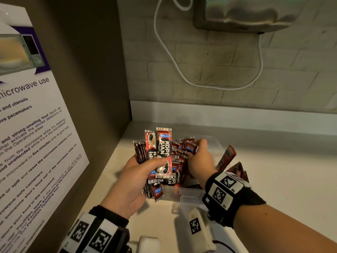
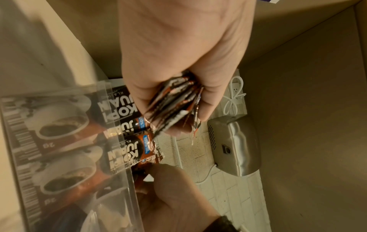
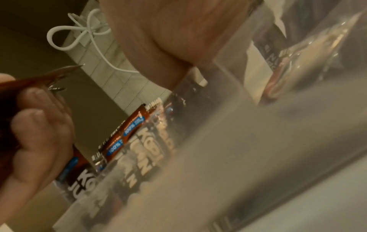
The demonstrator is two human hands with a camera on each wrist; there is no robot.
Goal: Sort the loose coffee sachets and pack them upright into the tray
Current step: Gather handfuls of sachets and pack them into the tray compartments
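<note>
Over the clear tray (image 1: pixel 189 193), left hand (image 1: pixel 131 181) clutching sachets (image 1: pixel 160 152) — right hand (image 1: pixel 200 157) pinching one, poster (image 1: pixel 36 125) alongside

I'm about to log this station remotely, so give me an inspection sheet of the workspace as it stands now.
Surface: pale countertop, set in a corner.
Job's things: clear plastic tray holding red coffee sachets, several upright; a few loose sachets lean beside its right side.
Clutter: nothing seen.
Grippers: left hand grips a bundle of sachets above the tray's left end; right hand reaches into the tray, fingers on sachets; its grip cannot be judged.
Cables: white cable loops down the tiled wall.
Surroundings: metal wall-mounted unit overhead; microwave-use notice on the left panel.
</note>
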